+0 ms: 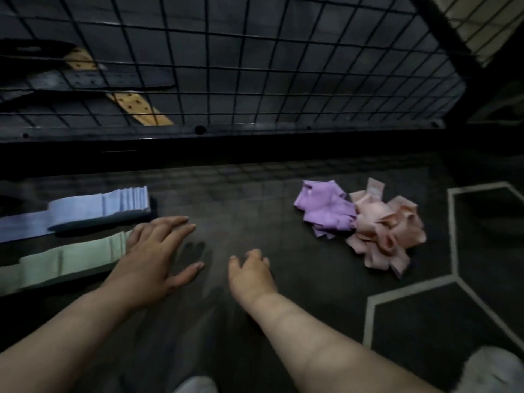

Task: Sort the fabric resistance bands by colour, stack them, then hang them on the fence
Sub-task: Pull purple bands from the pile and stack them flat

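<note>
From here I read two colours as done: the blue stack (85, 209) lies flat on the floor (255, 191) at its left side, nearer the fence (255, 66), and the green stack (71, 260) lies just beside it on my side, the two parallel but apart, which I take as a way to keep the colours from mixing. My left hand (158, 251) is flat on the floor at the right-hand end of the green stack, fingers straight and spread wide, holding nothing; the edge of the hand seems to touch the stack's end, as if squaring it up. My right hand (251, 272) hovers low over the middle of the floor, its fingers loosely curled and empty. The unsorted bands are well off to the right: a crumpled purple heap (326, 211) touching a pink heap (388, 234), with loops tangled where they meet, so I judge they will need pulling apart one by one before stacking. The dark floor between my right hand and those heaps carries nothing that would block the reach. The fence is a black wire grid rising along the far edge of the floor; behind it lie a tan strap (136, 104) and a dark strap (113, 79), out of the way. No band hangs on the wire yet.
</note>
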Demonstrator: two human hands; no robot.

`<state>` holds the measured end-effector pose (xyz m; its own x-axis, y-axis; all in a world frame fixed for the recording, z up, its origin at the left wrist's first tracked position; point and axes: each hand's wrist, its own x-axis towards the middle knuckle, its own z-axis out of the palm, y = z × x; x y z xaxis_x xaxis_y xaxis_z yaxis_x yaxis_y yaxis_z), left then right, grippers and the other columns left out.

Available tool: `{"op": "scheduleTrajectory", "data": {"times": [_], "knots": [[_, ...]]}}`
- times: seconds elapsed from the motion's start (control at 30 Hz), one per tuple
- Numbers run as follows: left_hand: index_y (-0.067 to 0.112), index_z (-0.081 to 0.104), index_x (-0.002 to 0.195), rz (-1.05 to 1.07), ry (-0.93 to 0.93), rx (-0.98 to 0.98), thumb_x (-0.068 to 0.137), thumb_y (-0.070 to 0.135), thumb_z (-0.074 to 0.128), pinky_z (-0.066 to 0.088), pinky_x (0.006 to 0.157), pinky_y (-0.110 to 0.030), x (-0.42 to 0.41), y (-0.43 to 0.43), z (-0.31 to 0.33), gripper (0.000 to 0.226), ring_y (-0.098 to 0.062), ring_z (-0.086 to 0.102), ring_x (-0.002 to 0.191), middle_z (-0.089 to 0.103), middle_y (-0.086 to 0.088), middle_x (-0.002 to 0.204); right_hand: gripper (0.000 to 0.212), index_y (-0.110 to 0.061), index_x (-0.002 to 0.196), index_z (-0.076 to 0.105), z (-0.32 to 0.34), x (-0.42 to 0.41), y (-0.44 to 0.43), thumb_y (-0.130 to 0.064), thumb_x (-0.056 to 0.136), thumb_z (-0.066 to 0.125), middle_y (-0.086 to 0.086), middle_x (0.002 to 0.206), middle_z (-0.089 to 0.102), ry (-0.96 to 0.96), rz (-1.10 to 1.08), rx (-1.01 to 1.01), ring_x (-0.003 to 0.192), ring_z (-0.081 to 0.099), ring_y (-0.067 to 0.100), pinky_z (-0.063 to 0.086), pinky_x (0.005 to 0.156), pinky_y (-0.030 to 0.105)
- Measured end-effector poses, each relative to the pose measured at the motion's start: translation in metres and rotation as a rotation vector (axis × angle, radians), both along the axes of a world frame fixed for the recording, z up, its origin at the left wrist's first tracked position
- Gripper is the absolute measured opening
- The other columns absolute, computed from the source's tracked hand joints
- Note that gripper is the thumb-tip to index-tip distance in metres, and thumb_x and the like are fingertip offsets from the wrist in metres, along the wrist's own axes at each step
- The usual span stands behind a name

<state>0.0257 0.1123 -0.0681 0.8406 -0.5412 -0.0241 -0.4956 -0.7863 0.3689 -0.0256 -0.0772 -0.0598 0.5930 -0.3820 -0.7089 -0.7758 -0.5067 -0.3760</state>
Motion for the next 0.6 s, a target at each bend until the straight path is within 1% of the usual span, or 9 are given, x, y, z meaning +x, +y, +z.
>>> {"op": "scheduleTrajectory", "data": {"times": [0.1, 0.2, 0.3, 0.4, 0.43, 0.47, 0.53, 0.6], "knots": [[0.022, 0.061, 0.127, -0.022, 0.029, -0.035, 0.083, 0.062, 0.047, 0.033, 0.099, -0.040, -0.014, -0.030, 0.008, 0.062, -0.023, 0.052, 0.123, 0.057, 0.001, 0.132, 0.047, -0.009, 0.136, 0.040, 0.013, -0.024, -0.037, -0.035, 0.098, 0.046, 0.015, 0.142, 0.040, 0.090, 0.038, -0.031, 0.127, 0.049, 0.035, 0.040, 0.106, 0.036], [0.022, 0.066, 0.119, -0.051, 0.048, -0.060, 0.085, 0.055, 0.044, 0.035, 0.096, -0.039, -0.025, -0.057, 0.026, 0.052, -0.023, 0.058, 0.116, 0.062, 0.002, 0.124, 0.053, -0.008, 0.142, 0.038, 0.040, -0.046, -0.070, -0.032, 0.097, 0.050, 0.016, 0.147, 0.039, 0.204, 0.141, -0.027, 0.132, 0.046, 0.033, 0.039, 0.108, 0.032], [0.023, 0.069, 0.116, -0.082, 0.097, -0.044, 0.084, 0.056, 0.037, 0.042, 0.095, -0.040, -0.031, -0.078, 0.060, 0.056, -0.023, 0.061, 0.113, 0.065, 0.003, 0.119, 0.046, -0.008, 0.135, 0.051, 0.084, -0.064, -0.099, -0.031, 0.095, 0.054, 0.013, 0.142, 0.051, 0.238, 0.218, -0.048, 0.128, 0.052, 0.029, 0.041, 0.100, 0.027], [0.027, 0.065, 0.123, -0.147, 0.158, 0.009, 0.078, 0.062, 0.028, 0.042, 0.100, -0.034, -0.035, -0.093, 0.107, 0.068, -0.019, 0.058, 0.118, 0.061, 0.005, 0.126, 0.041, -0.009, 0.129, 0.057, 0.132, -0.077, -0.119, -0.032, 0.095, 0.055, 0.012, 0.137, 0.056, 0.177, 0.262, -0.103, 0.124, 0.055, 0.027, 0.042, 0.094, 0.024], [0.029, 0.063, 0.124, -0.180, 0.182, 0.023, 0.078, 0.062, 0.030, 0.041, 0.101, -0.032, -0.037, -0.097, 0.127, 0.066, -0.018, 0.057, 0.120, 0.059, 0.006, 0.128, 0.041, -0.008, 0.129, 0.058, 0.150, -0.082, -0.124, -0.031, 0.096, 0.055, 0.012, 0.137, 0.056, 0.152, 0.275, -0.124, 0.124, 0.055, 0.027, 0.042, 0.092, 0.024], [0.030, 0.062, 0.125, -0.211, 0.202, 0.040, 0.083, 0.059, 0.036, 0.041, 0.101, -0.030, -0.039, -0.101, 0.145, 0.057, -0.016, 0.056, 0.120, 0.058, 0.007, 0.129, 0.040, -0.008, 0.128, 0.058, 0.164, -0.086, -0.128, -0.031, 0.096, 0.054, 0.012, 0.136, 0.057, 0.139, 0.290, -0.145, 0.123, 0.056, 0.026, 0.043, 0.090, 0.023], [0.031, 0.061, 0.126, -0.270, 0.204, 0.078, 0.092, 0.044, 0.052, 0.042, 0.100, -0.028, -0.044, -0.106, 0.181, 0.037, -0.015, 0.056, 0.118, 0.056, 0.006, 0.127, 0.041, -0.007, 0.127, 0.060, 0.194, -0.098, -0.134, -0.033, 0.096, 0.053, 0.012, 0.130, 0.061, 0.118, 0.302, -0.182, 0.116, 0.061, 0.027, 0.045, 0.082, 0.025], [0.031, 0.062, 0.124, -0.295, 0.197, 0.070, 0.094, 0.035, 0.058, 0.045, 0.096, -0.026, -0.049, -0.110, 0.218, 0.030, -0.014, 0.059, 0.112, 0.057, 0.006, 0.122, 0.039, -0.009, 0.122, 0.062, 0.222, -0.111, -0.140, -0.036, 0.095, 0.054, 0.012, 0.120, 0.065, 0.111, 0.286, -0.200, 0.103, 0.067, 0.029, 0.054, 0.079, 0.033]]}}
